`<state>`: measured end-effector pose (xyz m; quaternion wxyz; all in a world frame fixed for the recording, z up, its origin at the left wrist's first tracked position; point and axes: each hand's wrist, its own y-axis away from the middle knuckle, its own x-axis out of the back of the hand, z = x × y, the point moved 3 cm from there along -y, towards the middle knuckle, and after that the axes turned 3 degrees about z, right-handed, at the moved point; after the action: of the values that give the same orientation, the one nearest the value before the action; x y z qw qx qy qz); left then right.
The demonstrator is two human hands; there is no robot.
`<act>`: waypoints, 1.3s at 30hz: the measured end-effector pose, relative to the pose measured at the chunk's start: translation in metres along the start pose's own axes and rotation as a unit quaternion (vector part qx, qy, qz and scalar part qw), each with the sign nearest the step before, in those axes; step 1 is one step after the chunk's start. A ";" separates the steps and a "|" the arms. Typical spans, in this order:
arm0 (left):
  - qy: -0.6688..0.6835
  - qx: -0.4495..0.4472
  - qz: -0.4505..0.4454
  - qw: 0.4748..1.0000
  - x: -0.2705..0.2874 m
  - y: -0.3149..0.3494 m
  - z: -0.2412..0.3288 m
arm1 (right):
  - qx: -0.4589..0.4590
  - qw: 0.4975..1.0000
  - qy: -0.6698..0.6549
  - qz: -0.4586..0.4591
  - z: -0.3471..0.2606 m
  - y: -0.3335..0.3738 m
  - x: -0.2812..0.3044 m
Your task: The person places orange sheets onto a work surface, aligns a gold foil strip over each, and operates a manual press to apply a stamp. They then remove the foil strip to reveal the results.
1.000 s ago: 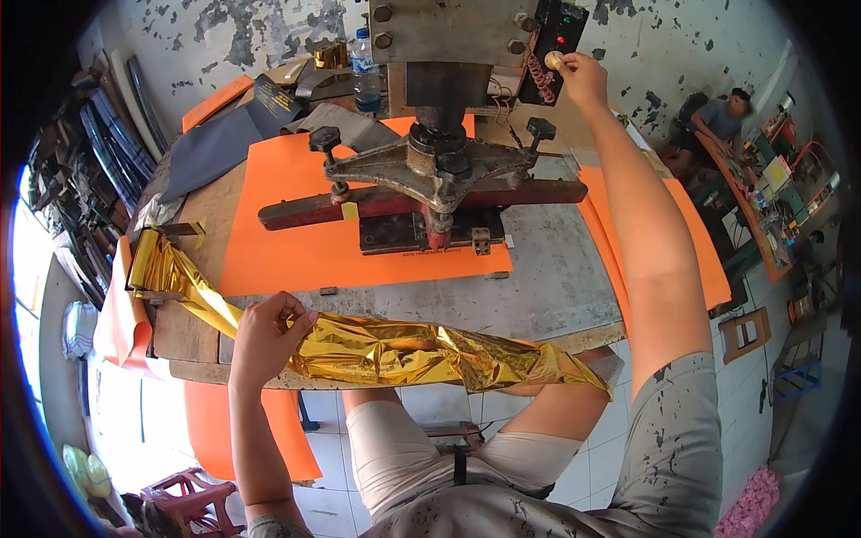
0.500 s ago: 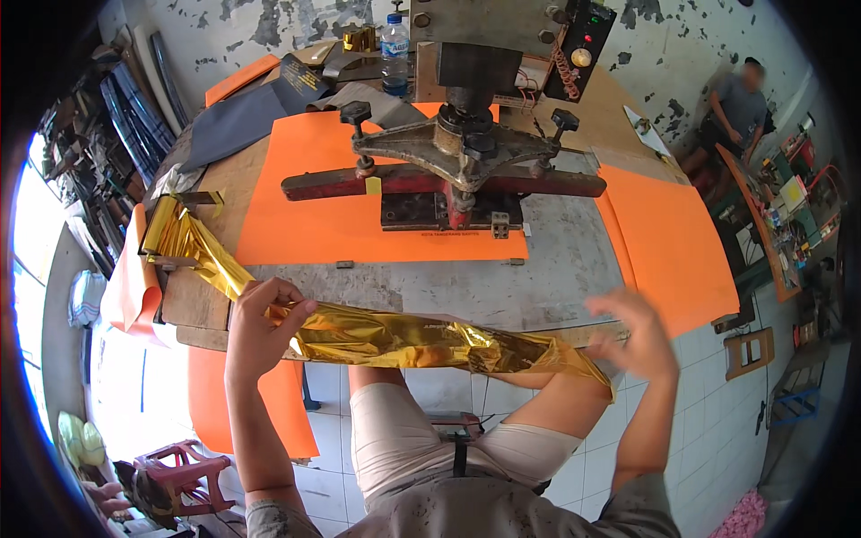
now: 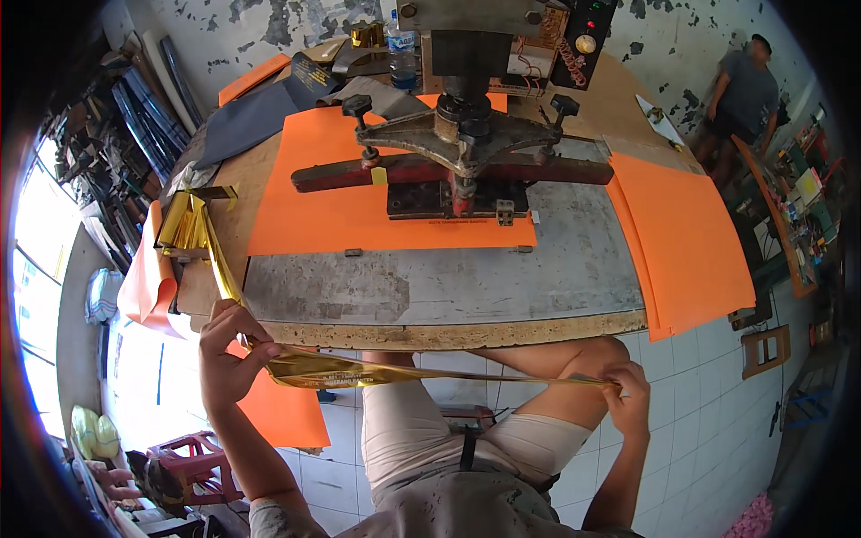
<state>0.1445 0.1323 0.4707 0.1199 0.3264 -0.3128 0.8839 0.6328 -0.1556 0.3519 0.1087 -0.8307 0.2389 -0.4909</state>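
Observation:
A long strip of shiny gold foil (image 3: 332, 369) is stretched above my lap, along the near edge of the worktable. My left hand (image 3: 231, 354) is closed on it near the table's left corner. From there the foil runs up, twisted narrow, to a gold foil roll (image 3: 186, 224) in a holder on the table's left side. My right hand (image 3: 626, 394) pinches the other end above my right leg. Between the hands the strip is wide near the left and folds into a thin band toward the right. Faint print marks show on its wide part.
A heavy press (image 3: 462, 148) with a red bar stands mid-table over an orange sheet (image 3: 332, 220). Stacked orange sheets (image 3: 686, 242) lie at the right. Behind are a water bottle (image 3: 402, 58) and a control box (image 3: 583, 40). Another person (image 3: 744, 94) stands far right.
My right hand has closed on the foil's right end and moved lower. My left hand has come down and slightly left. The strip, wide before, is now pulled taut and narrower.

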 end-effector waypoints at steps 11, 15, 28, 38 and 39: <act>0.035 0.034 -0.034 0.998 0.027 0.007 -0.007 | -0.055 0.965 -0.255 0.013 0.018 0.006 0.095; -0.005 0.137 -0.083 0.987 0.008 -0.003 -0.011 | -0.110 0.983 -0.128 0.069 0.005 -0.036 0.087; -0.063 0.040 0.279 0.957 -0.044 0.060 -0.044 | -0.128 0.991 -0.050 -0.001 0.024 -0.102 -0.021; 0.106 0.439 0.109 0.886 -0.224 0.247 -0.135 | -0.148 0.981 -0.126 0.029 0.039 -0.096 -0.019; 0.133 0.395 0.061 0.907 -0.253 0.260 -0.137 | -0.152 0.980 -0.130 0.018 0.038 -0.098 -0.020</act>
<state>0.1596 0.0155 0.1016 -0.0322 0.2071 0.0619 0.9758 0.6863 -0.0628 0.3581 0.0205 -0.8899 0.3095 -0.3346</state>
